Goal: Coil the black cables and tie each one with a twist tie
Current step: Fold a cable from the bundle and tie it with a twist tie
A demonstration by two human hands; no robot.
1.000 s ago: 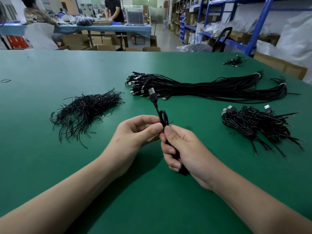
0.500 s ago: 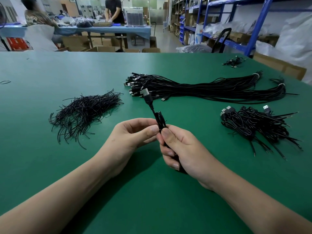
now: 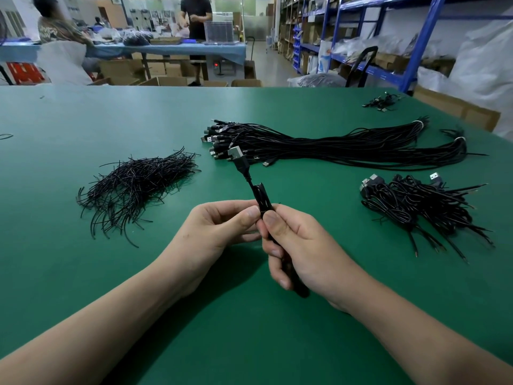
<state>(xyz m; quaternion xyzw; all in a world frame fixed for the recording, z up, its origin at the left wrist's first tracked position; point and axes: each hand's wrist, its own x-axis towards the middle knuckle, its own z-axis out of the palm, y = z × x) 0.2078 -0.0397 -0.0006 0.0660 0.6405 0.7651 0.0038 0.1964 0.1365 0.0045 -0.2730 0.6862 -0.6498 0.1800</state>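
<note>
Grips a coiled cable [image 3: 262, 200]: black, folded into a tight, narrow bundle, held near upright just above the green tabletop [image 3: 83, 273], in the middle of the view. Ends at the top in a short stem and a USB plug [image 3: 236, 154] with a silver tip, tilted away to the left (seen against the far sheaf, apart from it). Wraps the right hand [image 3: 299, 245] round the bundle's lower half, grip closed, fingers curled, with the bottom end poking out below the palm. Pinches the upper part with the left hand [image 3: 219, 229], thumb against forefinger, grip closed on the cable, beside the right thumb.

Left of the hands, on the tabletop: a loose heap of thin black twist ties [image 3: 136, 184]. Beyond, a long sheaf of uncoiled cables [image 3: 333, 147], plugs to the left, far ends banded with pale ties. To the right, a pile of coiled cables [image 3: 410, 201] (plugs and stray tails sticking out). Near the far right corner, a small cluster of cables [image 3: 381, 102].

Behind the tabletop, a stockroom: blue shelving [image 3: 424, 37] on the right with boxes and bags, cardboard boxes on the floor, and a blue-covered table [image 3: 227, 50] at the back, one person standing, another seated.
</note>
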